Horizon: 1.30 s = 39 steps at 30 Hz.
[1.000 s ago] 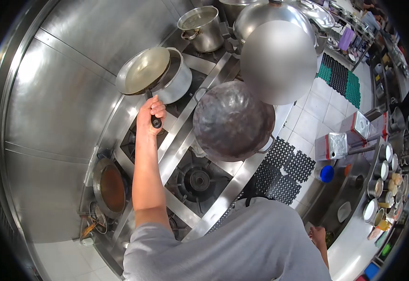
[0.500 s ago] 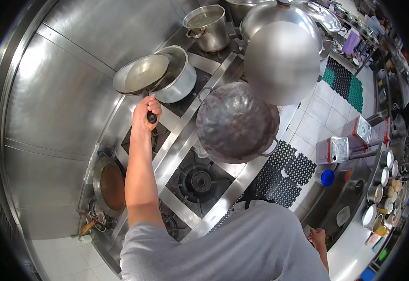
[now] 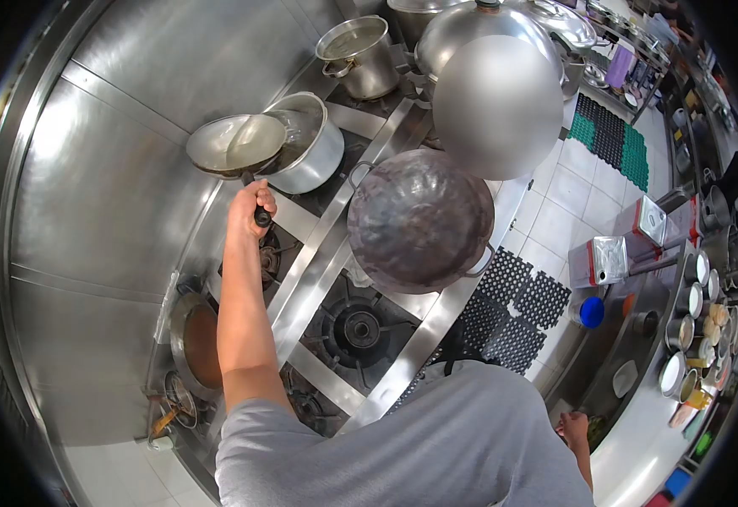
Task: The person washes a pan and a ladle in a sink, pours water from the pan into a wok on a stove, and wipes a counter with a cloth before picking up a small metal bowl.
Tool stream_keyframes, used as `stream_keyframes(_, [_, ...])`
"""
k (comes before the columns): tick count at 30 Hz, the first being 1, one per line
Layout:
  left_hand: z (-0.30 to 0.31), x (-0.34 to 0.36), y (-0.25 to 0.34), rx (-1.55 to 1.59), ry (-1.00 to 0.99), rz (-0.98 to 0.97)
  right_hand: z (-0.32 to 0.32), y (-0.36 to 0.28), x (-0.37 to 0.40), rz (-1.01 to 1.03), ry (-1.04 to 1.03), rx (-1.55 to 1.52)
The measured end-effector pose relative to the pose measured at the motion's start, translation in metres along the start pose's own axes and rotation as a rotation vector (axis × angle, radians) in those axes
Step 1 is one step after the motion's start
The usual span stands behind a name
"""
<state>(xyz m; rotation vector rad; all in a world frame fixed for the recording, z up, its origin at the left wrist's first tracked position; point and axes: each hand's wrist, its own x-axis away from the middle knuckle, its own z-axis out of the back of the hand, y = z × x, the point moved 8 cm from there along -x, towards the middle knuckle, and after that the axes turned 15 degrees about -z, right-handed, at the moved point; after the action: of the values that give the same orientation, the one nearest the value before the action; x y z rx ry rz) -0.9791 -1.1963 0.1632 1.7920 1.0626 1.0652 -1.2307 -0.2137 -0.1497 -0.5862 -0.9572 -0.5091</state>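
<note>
My left hand [image 3: 252,209] is closed around the black handle of a frying pan [image 3: 208,148]. The pan is held up beside a large aluminium pot [image 3: 316,160] and partly overlaps its rim in my view. A pale, shiny area, apparently liquid, lies toward the pan's right side. At the lower right, my right hand [image 3: 573,427] is beside my shirt with its fingers curled. Whatever those fingers hold, if anything, is too small to make out. Something green lies close to that hand.
A dark wok [image 3: 419,221] rests on the range beside a bare burner [image 3: 359,328]. Another pan [image 3: 196,340] with brown contents stands at left near a strainer [image 3: 181,399]. Further back is a tall pot [image 3: 359,63]. Several small bowls [image 3: 671,373] line the right counter.
The whole view has shifted slightly. The frying pan has moved a little left relative to the pot, and the pale area inside it has changed shape. Both hands keep their hold.
</note>
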Motion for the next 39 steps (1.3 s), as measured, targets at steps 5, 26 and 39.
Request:
stream_keyframes(5, [-0.003, 0.002, 0.012, -0.148, 0.047, -0.093, -0.001, 0.013, 0.001, 0.018, 0.004, -0.046])
stream_keyframes(26, [-0.034, 0.003, 0.075, -1.122, 0.108, -0.632, -0.041, 0.073, 0.006, -0.009, 0.072, -0.028])
stream_keyframes(39, [0.005, -0.034, 0.010, -0.112, 0.018, -0.271, -0.050, 0.128, 0.030, -0.004, 0.168, 0.040])
